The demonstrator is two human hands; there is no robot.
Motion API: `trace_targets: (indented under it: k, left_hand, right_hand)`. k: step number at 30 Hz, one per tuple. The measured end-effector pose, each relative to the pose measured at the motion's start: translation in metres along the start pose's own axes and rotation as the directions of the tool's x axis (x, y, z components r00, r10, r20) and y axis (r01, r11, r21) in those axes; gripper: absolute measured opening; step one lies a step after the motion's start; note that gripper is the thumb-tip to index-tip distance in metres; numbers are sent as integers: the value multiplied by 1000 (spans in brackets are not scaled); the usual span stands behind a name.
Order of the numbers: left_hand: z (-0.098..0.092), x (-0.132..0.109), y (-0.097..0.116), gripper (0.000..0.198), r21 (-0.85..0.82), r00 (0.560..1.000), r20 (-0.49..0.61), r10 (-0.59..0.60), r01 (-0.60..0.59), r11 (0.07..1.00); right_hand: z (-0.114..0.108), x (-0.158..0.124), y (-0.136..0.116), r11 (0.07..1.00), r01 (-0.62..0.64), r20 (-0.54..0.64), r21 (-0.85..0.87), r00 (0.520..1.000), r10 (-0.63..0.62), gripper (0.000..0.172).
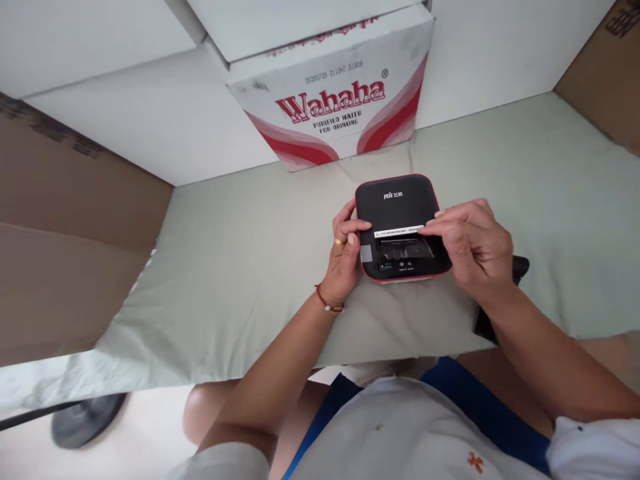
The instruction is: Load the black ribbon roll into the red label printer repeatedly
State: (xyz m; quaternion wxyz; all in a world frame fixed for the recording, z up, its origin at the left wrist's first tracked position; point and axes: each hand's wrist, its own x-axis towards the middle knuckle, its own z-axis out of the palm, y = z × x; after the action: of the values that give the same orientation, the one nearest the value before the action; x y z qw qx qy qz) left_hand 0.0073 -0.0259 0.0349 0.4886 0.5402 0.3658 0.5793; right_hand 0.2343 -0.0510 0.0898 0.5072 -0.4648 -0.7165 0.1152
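Note:
A small black box-shaped device with a red rim (397, 203) lies on a pale green cloth-covered table (240, 267). My left hand (345, 257) grips its left side, thumb on top, with a gold ring and a red wrist cord. My right hand (473, 243) pinches the right end of a white label strip (400, 231) that runs across the device's top. Below the strip shows a glossy dark window (404, 248).
A white and red "Wahaha" water carton (340, 100) stands against the wall behind the device. Brown cardboard (65, 220) lines the left side, more at the top right (605, 73). A dark object (520, 267) lies under my right wrist. A black round base (85, 420) sits on the floor.

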Motion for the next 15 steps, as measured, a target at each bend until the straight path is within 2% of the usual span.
trace_targets:
  k: [3,5,7,9,11,13,15]
  left_hand:
    - [-6,-10,1,42,109,998,44,53,-57,992]
    - [-11,-18,6,45,75,999,54,1,-5,997]
    - [-14,-25,14,57,-29,995,34,-95,96,995]
    - [-15,-28,22,63,-120,980,6,-197,196,973]
    - [-14,-26,28,60,-167,961,-23,-276,268,949]
    - [-12,-22,29,60,-203,945,-42,-326,311,928]
    - [-9,-18,27,69,-241,933,-42,-357,337,910]
  right_hand:
    - [-3,-1,-4,997,69,118,29,990,-72,36]
    - [-5,-2,-6,993,108,183,52,976,-116,32]
    - [-5,-5,-9,991,125,205,46,970,-132,29]
    - [-6,-9,-13,990,141,180,22,973,-143,27]
    - [-6,-17,-16,985,172,126,-26,978,-168,25]
    - [-7,-26,-19,977,194,73,-87,980,-188,24]
    - [-7,-35,-21,973,191,54,-129,981,-185,23]
